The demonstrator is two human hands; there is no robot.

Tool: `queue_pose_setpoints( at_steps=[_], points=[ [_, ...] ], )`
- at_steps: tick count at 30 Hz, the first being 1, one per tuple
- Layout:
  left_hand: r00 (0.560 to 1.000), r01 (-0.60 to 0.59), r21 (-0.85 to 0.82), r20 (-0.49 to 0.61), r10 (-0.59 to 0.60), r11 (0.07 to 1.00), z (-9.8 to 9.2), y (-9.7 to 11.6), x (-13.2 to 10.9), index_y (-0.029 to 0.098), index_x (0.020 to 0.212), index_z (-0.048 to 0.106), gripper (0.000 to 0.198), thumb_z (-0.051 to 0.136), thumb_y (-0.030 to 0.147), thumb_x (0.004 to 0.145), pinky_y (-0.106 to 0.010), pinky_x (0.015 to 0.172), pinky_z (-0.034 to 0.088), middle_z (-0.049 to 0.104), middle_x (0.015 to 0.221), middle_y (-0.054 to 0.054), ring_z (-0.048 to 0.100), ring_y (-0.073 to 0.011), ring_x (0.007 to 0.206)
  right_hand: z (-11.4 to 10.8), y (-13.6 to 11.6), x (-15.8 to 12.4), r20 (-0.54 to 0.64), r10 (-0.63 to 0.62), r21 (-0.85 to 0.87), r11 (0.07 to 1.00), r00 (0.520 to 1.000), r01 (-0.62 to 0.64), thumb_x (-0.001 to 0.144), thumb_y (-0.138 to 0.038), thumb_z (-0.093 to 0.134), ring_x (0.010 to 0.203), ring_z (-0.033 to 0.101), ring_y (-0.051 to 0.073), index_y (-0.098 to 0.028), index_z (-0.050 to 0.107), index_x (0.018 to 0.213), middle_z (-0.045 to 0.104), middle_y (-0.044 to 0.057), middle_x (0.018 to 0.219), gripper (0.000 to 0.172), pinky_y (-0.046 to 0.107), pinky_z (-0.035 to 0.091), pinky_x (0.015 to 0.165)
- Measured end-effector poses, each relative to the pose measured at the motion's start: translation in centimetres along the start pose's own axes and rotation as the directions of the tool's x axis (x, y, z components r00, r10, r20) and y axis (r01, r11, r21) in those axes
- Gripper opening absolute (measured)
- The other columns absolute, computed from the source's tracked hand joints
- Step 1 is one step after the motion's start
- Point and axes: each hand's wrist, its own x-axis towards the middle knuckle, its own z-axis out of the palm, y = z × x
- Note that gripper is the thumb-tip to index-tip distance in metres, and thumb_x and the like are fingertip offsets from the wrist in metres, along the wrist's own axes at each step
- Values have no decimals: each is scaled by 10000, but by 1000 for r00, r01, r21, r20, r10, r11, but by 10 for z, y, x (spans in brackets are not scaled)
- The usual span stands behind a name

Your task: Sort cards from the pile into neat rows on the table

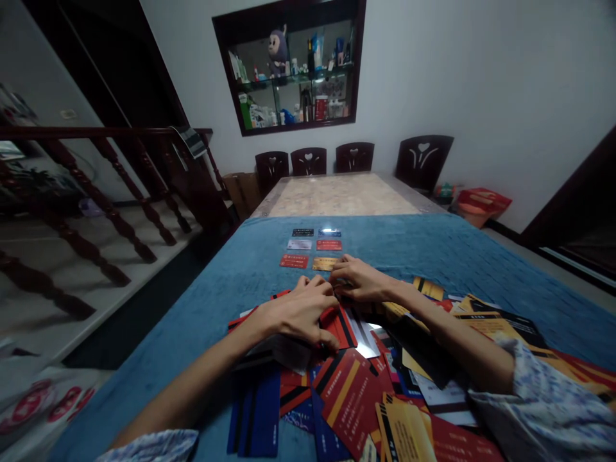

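Flat cards lie in a loose pile, among them a large red card (353, 394), a dark blue card (255, 414) and a gold card (407, 430). Over the pile's far left part rests my left hand (305, 311), thumb spread from its bent fingers, a red-orange card (339, 327) under it. My right hand (360, 280) is at the pile's far edge with curled fingers; what they pinch is hidden. Just beyond it, several cards sit in two short columns, including a yellow-gold card (324, 264), a red card (294, 261) and a black card (303, 233).
A blue cloth (216, 282) covers the near part of the table; the far part shows a beige top (332, 196). Dark chairs (423, 157) stand behind. A wooden railing (72, 237) runs along the left, and a red bag (484, 200) is at the right wall.
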Motion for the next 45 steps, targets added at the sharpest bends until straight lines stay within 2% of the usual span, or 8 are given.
queue_pose_setpoints(
  at_steps=[8,12,15,20,26,31,38,45],
  points=[
    [999,-10,42,49,8,999,3,1,2,229,1097,651,440,666,545,792,-494,932,385,613,1205,-116,500,-324,1122,9,-3,0,21,-85,-11,996,996,85,831,-123,548,911,545,211,-188,699,822,707,66,895,165,392,393,944],
    [995,19,80,99,-27,997,-3,4,1,246,1062,659,267,642,340,813,-468,930,388,633,1177,-92,505,-304,1117,10,-4,0,62,-66,-1,998,996,66,822,-114,542,906,556,220,-198,715,872,709,72,915,199,404,399,944],
    [995,20,61,99,-26,998,-5,2,0,263,1076,667,280,610,240,802,-455,935,375,639,1178,-68,495,-296,1128,10,-4,0,73,-49,5,999,996,48,816,-116,548,913,559,228,-202,730,916,706,79,931,225,414,401,949],
    [996,20,69,83,-25,997,-2,-6,-3,275,1123,676,280,540,238,880,-430,903,366,627,1166,-75,482,-276,1105,10,1,-3,67,-19,1,1000,998,19,749,-86,563,930,554,229,-185,734,1026,689,87,989,340,403,409,922],
    [994,84,152,54,-93,985,2,-10,-8,281,1211,652,395,580,172,838,-401,858,358,618,1132,-86,474,-285,1085,13,6,-5,42,-12,-56,998,999,14,726,-133,610,991,519,266,-199,718,1112,659,109,1034,406,425,416,887],
    [990,136,195,-3,-138,971,5,-8,-6,230,1113,685,286,576,174,854,-405,848,358,626,1063,-98,489,-285,1038,15,7,-6,20,-77,-20,997,997,77,753,-152,618,1111,473,279,-236,720,1088,646,89,1186,360,443,415,920],
    [985,170,159,-21,-169,973,6,-3,-5,166,936,687,180,511,186,899,-419,856,369,663,1012,-99,521,-265,1002,17,10,-7,38,-57,-16,998,998,58,786,-159,590,1054,504,262,-247,716,1124,669,80,1199,371,446,421,906],
    [970,238,124,-69,-231,963,8,-2,-3,170,873,693,275,572,414,911,-419,870,395,682,984,-92,542,-267,981,17,13,-7,62,-28,-28,999,998,30,800,-191,607,1055,488,272,-227,696,1163,652,103,1210,376,449,415,898]
  ],
)
